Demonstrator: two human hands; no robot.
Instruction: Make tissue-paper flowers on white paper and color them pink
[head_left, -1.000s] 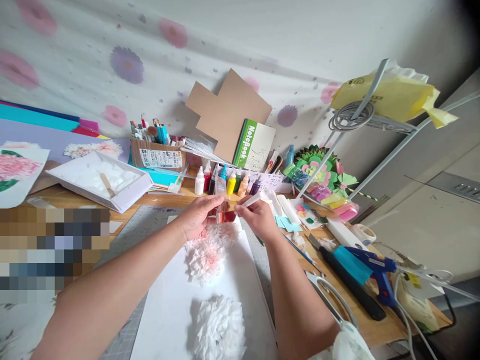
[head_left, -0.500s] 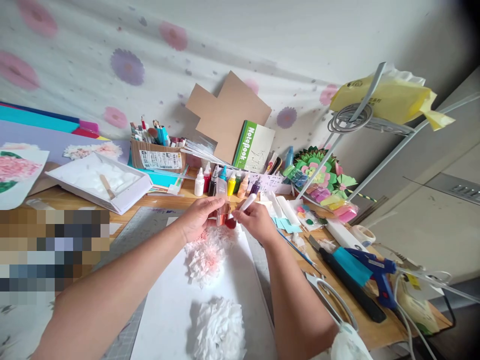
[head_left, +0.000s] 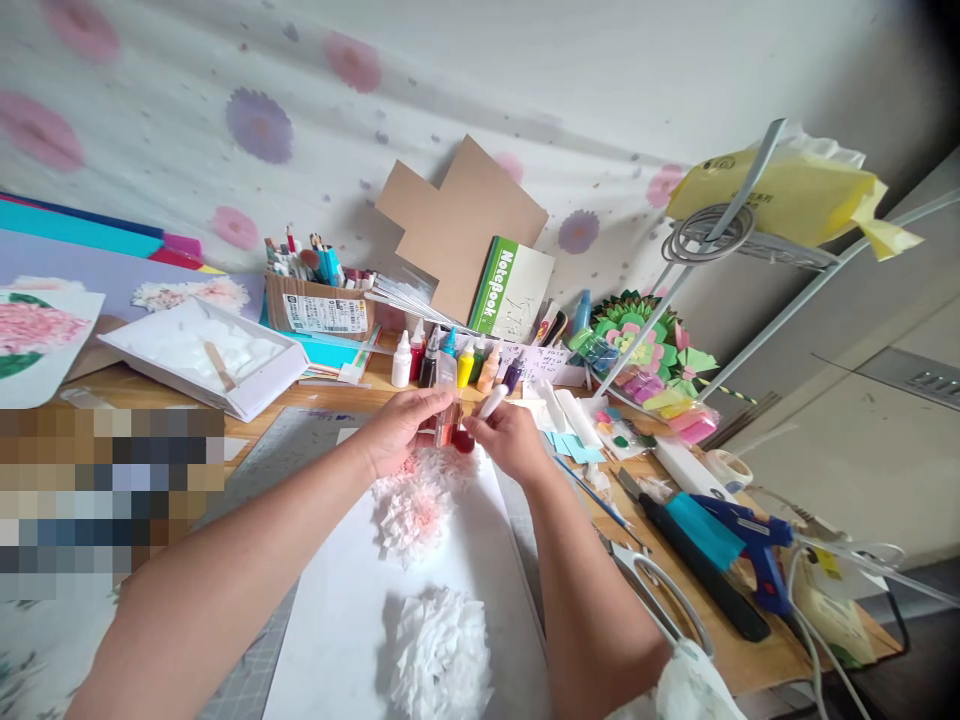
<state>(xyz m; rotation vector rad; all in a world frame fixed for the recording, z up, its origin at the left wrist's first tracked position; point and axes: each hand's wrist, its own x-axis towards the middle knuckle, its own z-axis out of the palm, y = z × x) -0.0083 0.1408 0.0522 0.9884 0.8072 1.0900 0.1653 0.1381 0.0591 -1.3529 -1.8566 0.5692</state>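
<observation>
My left hand [head_left: 397,430] is closed around a small clear compact [head_left: 447,428] with reddish-orange colour inside, its lid standing up. In my right hand [head_left: 511,440], a white-handled brush [head_left: 492,404] is pinched, its dark red head [head_left: 463,441] close beside the compact. Whether the bristles touch the colour, I cannot tell. Below my hands, pink-tinted ruffled paper flowers [head_left: 415,518] lie on a white board [head_left: 322,630]. A plain white ruffled flower [head_left: 440,655] sits nearer to me on the same board.
Several paint bottles [head_left: 466,364] line the back of the table. At left stands a white tray [head_left: 262,385] holding white material and a wooden stick. On the right lie scissors [head_left: 660,590], a black-handled knife [head_left: 705,565] and a blue glue gun [head_left: 761,550] with its cord.
The view has shifted slightly. Both hands keep hold of the compact and brush; the brush handle is tilted a little differently beside the compact.
</observation>
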